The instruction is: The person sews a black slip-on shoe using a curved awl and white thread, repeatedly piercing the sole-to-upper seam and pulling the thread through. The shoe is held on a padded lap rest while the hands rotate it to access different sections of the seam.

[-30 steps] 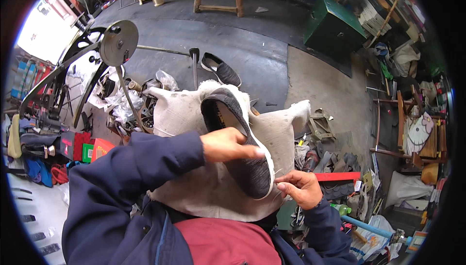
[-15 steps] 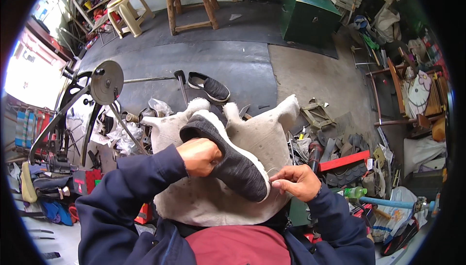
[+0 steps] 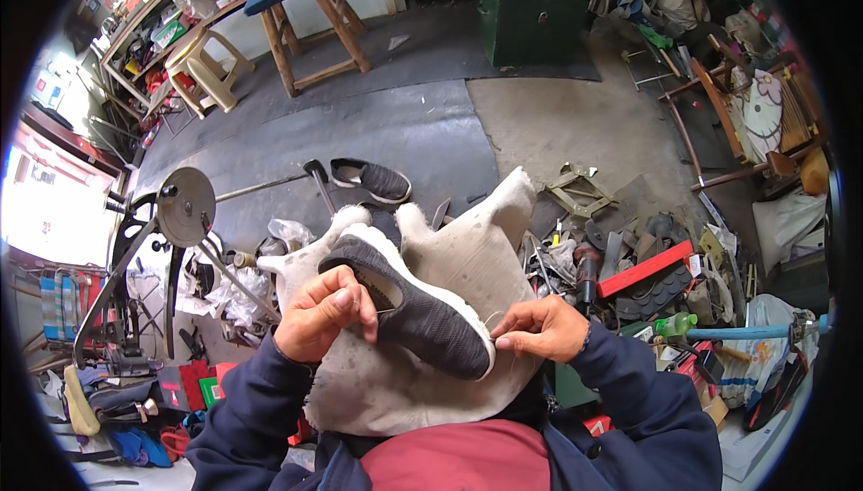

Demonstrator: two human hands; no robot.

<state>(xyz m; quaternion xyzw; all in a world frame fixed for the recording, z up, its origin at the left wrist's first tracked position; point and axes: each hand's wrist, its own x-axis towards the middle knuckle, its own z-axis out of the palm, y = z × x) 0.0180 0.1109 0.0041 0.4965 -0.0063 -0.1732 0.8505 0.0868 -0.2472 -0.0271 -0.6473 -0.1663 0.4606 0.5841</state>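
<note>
We saw a knit-cloth shoe point(image 3: 430, 336), matt lap cover point(image 3: 472, 268) (hide or fabric, unclear), smooth metal disc point(image 3: 186, 208), wooden stool legs point(image 3: 280, 50).

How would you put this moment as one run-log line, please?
dark shoe: on pale cloth | left hand: over its opening | right hand: at its toe edge | second shoe: on floor beyond the cloth

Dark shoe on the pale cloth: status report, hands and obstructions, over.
Shoe on pale cloth, toe rightward. Left hand at its opening, partly covering it. Right hand at toe edge, grip unclear.
</note>
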